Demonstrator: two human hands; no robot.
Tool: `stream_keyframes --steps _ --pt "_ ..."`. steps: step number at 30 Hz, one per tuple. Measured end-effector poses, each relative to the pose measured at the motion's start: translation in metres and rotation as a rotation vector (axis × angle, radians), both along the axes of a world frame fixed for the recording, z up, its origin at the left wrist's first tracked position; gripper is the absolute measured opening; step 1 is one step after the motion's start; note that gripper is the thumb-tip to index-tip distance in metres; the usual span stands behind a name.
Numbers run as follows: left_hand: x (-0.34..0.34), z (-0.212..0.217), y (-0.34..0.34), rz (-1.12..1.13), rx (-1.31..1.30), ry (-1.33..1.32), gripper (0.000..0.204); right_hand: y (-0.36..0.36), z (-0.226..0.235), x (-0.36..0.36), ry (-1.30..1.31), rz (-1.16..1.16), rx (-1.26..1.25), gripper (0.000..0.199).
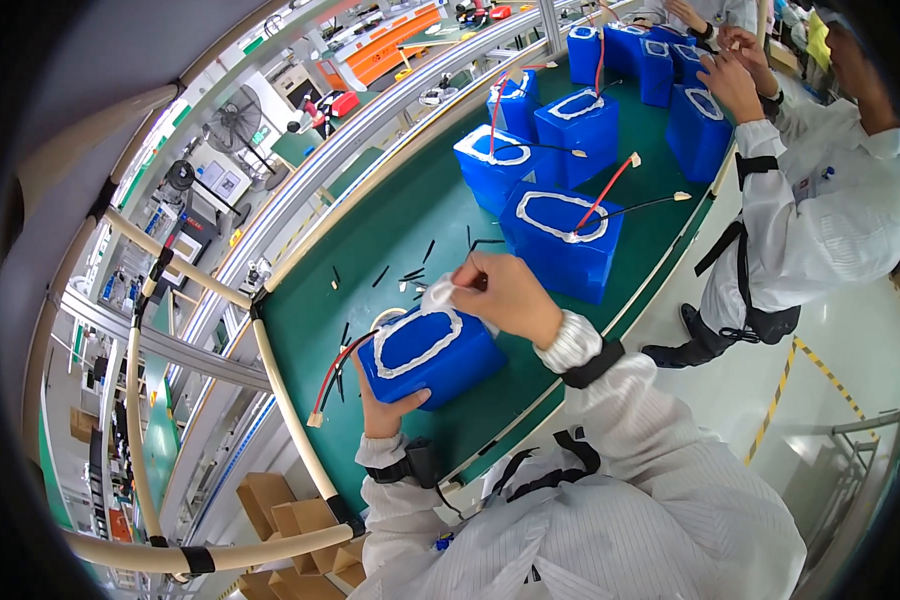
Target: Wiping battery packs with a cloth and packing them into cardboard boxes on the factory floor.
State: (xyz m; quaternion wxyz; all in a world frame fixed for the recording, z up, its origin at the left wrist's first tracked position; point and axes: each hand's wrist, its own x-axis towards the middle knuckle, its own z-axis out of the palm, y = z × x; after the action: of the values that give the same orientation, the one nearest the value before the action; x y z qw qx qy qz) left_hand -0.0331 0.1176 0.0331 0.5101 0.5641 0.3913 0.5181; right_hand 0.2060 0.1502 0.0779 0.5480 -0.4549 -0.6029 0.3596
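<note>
A blue-wrapped battery pack (425, 365) stands on the green bench in front of me, a ring of white sealant on its upper face. My left hand (385, 400) grips its near left side, thumb across the front and fingers behind. Red and black leads (335, 375) with a pale connector hang off its left end. Over the pack's far right corner, my right hand (505, 290) pinches a crumpled white wipe (442, 293) that touches or nearly touches the sealant ring. The fingertips partly cover the wipe.
Several more blue battery packs (560, 240) with leads stand farther along the green bench (320, 290). Short black tube pieces (381, 276) lie scattered beyond my pack. A co-worker (810, 190) in white handles packs at the far right. Pale pipe rails (290, 400) edge the bench's left end.
</note>
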Motion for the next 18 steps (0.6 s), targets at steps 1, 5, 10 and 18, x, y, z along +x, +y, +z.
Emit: stream_keyframes --steps 1,5,10,18 --pt "0.0 -0.001 0.001 -0.008 0.003 0.006 0.098 0.003 -0.002 0.0 0.006 -0.008 0.003 0.017" --pt "0.003 0.001 -0.002 0.008 0.004 -0.003 0.096 0.005 -0.016 0.012 -0.043 -0.113 -0.001 0.018" --pt "0.0 -0.004 -0.004 0.017 0.006 -0.012 0.096 -0.022 -0.024 0.027 0.422 0.033 -0.216 0.011" --pt "-0.028 -0.038 0.007 0.019 -0.045 0.001 0.107 -0.043 -0.018 -0.008 0.327 0.135 -0.046 0.014"
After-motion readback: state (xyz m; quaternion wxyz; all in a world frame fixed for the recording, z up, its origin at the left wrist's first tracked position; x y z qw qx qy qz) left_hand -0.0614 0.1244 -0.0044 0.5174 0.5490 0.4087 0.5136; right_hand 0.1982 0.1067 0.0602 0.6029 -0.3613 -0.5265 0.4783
